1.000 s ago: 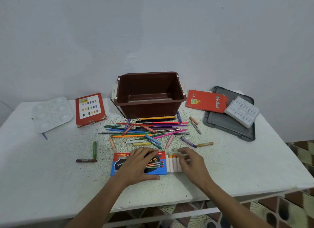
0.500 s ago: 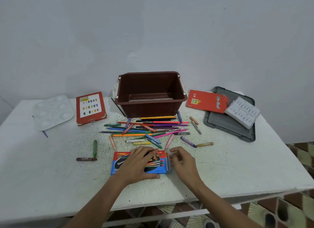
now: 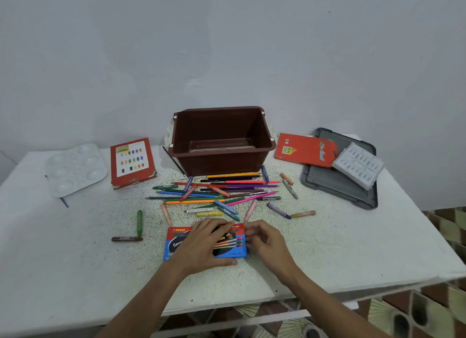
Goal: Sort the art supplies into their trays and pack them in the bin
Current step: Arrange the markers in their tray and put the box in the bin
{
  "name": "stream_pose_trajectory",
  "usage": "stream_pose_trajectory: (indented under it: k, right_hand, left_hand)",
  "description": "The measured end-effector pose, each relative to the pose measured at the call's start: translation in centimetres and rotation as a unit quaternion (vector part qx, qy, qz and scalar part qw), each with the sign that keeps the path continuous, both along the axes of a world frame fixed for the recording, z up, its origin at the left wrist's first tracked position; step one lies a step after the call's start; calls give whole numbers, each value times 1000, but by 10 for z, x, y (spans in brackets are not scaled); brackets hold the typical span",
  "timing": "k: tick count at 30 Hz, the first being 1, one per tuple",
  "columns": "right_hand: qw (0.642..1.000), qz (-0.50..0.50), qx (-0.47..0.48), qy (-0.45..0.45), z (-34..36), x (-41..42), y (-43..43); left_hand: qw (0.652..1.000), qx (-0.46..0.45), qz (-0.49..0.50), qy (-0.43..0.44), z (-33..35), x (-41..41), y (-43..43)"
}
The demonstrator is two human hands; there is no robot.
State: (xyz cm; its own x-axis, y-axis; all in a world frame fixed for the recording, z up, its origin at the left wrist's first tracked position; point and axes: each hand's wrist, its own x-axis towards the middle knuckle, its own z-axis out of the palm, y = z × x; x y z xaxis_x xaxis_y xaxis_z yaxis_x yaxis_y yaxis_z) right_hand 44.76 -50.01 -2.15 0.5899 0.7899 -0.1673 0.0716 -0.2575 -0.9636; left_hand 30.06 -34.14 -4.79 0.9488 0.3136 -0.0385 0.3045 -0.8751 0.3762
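A blue and red crayon box [image 3: 233,249] lies flat near the table's front edge. My left hand [image 3: 204,244] lies across its top, fingers reaching the far edge and thumb against the near edge. My right hand [image 3: 264,240] is at the box's right end with its fingers curled in on that end. Behind the box lies a loose pile of coloured pencils and crayons [image 3: 216,191]. The brown bin [image 3: 222,161] stands behind the pile, open with nothing visible in it.
A grey lid [image 3: 338,188] at the right carries a white moulded tray [image 3: 358,165] and part of a red box [image 3: 305,149]. Another red box [image 3: 132,161] and a white palette [image 3: 75,168] lie at the left. A green crayon [image 3: 139,223] and a brown one [image 3: 126,238] lie apart.
The tray of white sticks that stuck out of the box's right end has gone inside. My right hand moved left up against that end; my left hand stayed on the box.
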Motion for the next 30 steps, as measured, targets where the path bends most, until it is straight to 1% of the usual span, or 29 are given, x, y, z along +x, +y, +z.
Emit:
stream_pose_trajectory:
  k: [2, 5, 8, 12, 17, 23, 27, 30]
  right_hand:
    - [999, 3, -19, -26, -2, 5, 0]
    - [989, 26, -63, -135, -8, 13, -2]
    - [963, 81, -90, -239, -10, 22, -1]
    - [929, 171, -111, -308, -3, 29, 7]
    - [915, 193, -128, -329, -2, 35, 14]
    - [906, 222, -147, -330, 3, 40, 20]
    - [907, 234, -145, -319, 5, 43, 20]
    - [911, 219, -152, -314, 8, 41, 21]
  left_hand:
    - [1000, -5, 4, 1, 0, 0, 0]
    - [1000, -6, 5, 6, 1, 0, 0]
    - [1000, -4, 5, 5, 1, 0, 1]
    - [1000, -3, 3, 5, 1, 0, 1]
    - [1000, -4, 1, 8, 2, 0, 0]
    - [1000, -5, 3, 5, 0, -1, 0]
    - [1000, -5, 0, -3, 0, -1, 0]
    - [1000, -10, 4, -11, 1, -2, 0]
